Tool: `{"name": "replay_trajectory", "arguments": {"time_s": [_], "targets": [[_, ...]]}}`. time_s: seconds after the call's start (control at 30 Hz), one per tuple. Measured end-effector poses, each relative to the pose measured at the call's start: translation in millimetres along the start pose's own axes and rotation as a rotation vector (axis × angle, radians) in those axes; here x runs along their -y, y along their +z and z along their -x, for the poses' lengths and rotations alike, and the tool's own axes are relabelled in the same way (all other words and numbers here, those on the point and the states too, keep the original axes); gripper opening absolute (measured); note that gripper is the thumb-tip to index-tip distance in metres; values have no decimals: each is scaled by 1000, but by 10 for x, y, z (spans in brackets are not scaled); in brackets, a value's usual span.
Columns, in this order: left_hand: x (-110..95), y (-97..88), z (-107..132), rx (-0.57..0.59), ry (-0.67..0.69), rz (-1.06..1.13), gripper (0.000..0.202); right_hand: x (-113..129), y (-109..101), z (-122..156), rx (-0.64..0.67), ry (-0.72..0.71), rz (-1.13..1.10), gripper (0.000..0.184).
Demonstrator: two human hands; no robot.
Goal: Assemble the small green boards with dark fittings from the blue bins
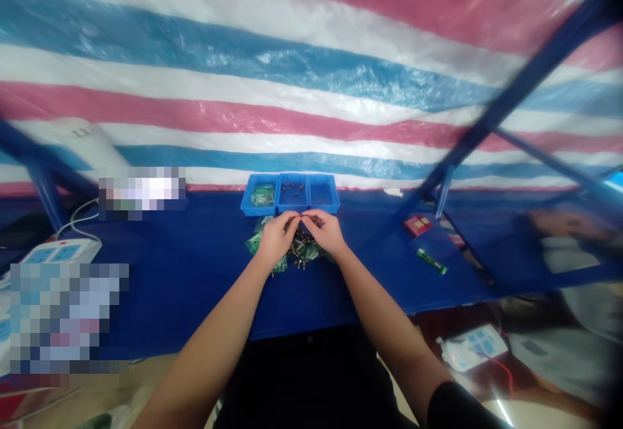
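Note:
My left hand [276,237] and my right hand [325,229] meet just in front of the blue bins, fingertips pinched together. Whatever they pinch is too small to make out. Below them lies a pile of green circuit boards [254,242] mixed with small brass-coloured metal parts [298,262]. The left blue bin [246,203] holds green boards, and the middle blue bin [292,206] has several small dark parts in it. The right blue bin [324,194] shows its bare bottom.
A red box [417,224] and a green packet [431,261] lie on the blue table [379,286] to the right. Power strips stand at left [68,250] and low right [474,346]. Blue frame posts [491,114] slant up at the sides. Another person's arm [564,222] shows blurred at far right.

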State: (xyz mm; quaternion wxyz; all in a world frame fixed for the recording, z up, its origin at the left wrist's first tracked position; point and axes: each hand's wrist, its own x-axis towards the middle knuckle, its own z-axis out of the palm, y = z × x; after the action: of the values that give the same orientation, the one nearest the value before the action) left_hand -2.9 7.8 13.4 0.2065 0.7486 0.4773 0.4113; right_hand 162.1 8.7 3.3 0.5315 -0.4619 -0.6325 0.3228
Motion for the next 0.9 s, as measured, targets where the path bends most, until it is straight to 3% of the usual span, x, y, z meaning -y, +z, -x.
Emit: {"name": "replay_trajectory", "arguments": {"time_s": [0.9], "targets": [[-9, 1, 6, -15, -28, -22, 28, -21, -3, -2, -10, -46, 4, 20]]}}
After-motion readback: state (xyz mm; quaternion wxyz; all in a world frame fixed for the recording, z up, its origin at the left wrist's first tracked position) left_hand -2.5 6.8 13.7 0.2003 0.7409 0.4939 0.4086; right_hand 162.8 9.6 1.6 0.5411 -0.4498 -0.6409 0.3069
